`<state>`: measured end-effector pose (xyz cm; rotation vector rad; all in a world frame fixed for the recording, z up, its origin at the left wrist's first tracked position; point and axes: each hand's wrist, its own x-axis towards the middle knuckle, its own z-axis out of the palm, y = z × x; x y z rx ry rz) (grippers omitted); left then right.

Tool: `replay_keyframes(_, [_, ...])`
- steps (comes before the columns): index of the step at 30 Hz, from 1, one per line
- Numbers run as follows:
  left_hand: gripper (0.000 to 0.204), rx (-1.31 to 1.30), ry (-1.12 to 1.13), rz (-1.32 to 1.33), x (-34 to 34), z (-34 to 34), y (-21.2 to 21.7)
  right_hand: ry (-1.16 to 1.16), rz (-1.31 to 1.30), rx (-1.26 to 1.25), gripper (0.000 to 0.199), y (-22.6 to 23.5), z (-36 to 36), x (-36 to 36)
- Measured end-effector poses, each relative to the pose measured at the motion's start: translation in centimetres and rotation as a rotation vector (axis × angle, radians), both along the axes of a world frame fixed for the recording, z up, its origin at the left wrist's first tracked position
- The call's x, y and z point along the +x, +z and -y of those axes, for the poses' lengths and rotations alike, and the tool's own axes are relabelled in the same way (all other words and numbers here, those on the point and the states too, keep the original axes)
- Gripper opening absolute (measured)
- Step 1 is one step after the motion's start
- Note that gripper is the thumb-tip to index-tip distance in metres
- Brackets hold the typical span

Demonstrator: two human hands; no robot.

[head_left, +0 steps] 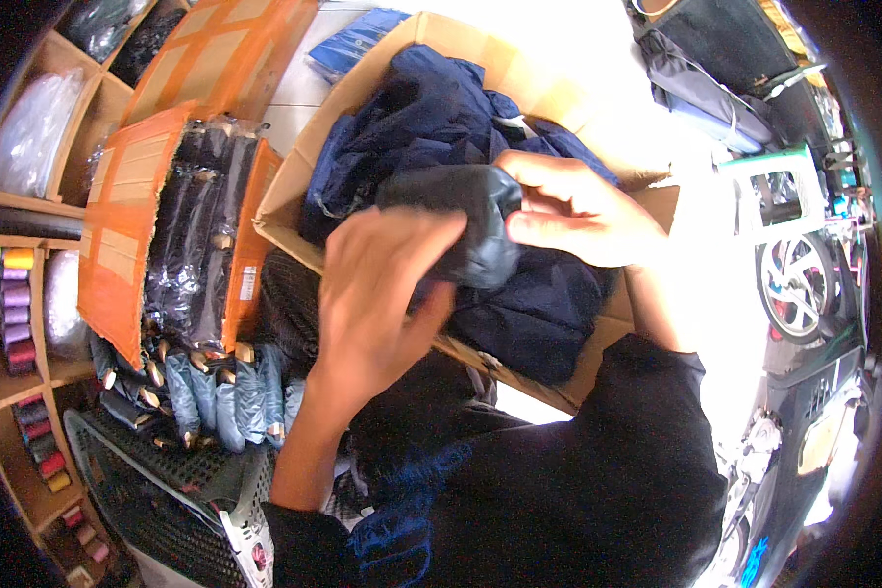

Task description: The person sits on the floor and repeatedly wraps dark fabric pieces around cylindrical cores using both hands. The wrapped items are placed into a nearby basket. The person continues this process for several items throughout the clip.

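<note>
A dark, shiny, folded cloth bundle is held up between my two hands, above an open cardboard box. My right hand closes on its right end, thumb and fingers pinching the material. My left hand lies over the bundle's left and near side, fingers above and thumb below; it is smeared by motion. The bundle's exact kind does not show. Beneath it, navy blue fabric lies crumpled and piled in the cardboard box.
Left stands an orange-taped carton of plastic-wrapped dark items. Nearer are several blue-grey wrapped bundles and a dark plastic crate. Wooden shelves hold thread spools. A motorbike wheel shows on the right.
</note>
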<state>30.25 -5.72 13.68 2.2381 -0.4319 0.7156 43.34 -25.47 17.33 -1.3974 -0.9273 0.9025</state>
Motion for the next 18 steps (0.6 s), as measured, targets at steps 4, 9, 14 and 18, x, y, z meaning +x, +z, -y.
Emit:
replay_keyframes(4, [0.03, -0.122, 0.115, 0.084, -4.9, -1.9, -0.5, -0.113, 0.429, -0.676, 0.026, -1.1, 3.6, 2.0])
replay_keyframes(9, [0.027, -0.069, 0.25, -0.09, -10.7, -5.0, -3.3, -0.201, 1.002, -1.589, 0.039, -6.6, 12.4, 2.0])
replay_keyframes(14, [0.038, 0.293, 0.188, -0.65, -13.1, -5.2, -11.6, -0.073, 0.995, -1.704, 0.018, -10.7, 13.8, 2.3])
replay_keyframes(18, [0.044, 0.46, 0.082, -0.955, -15.5, -4.3, -17.0, -0.172, 0.879, -1.656, 0.009, -7.9, 12.8, 3.4])
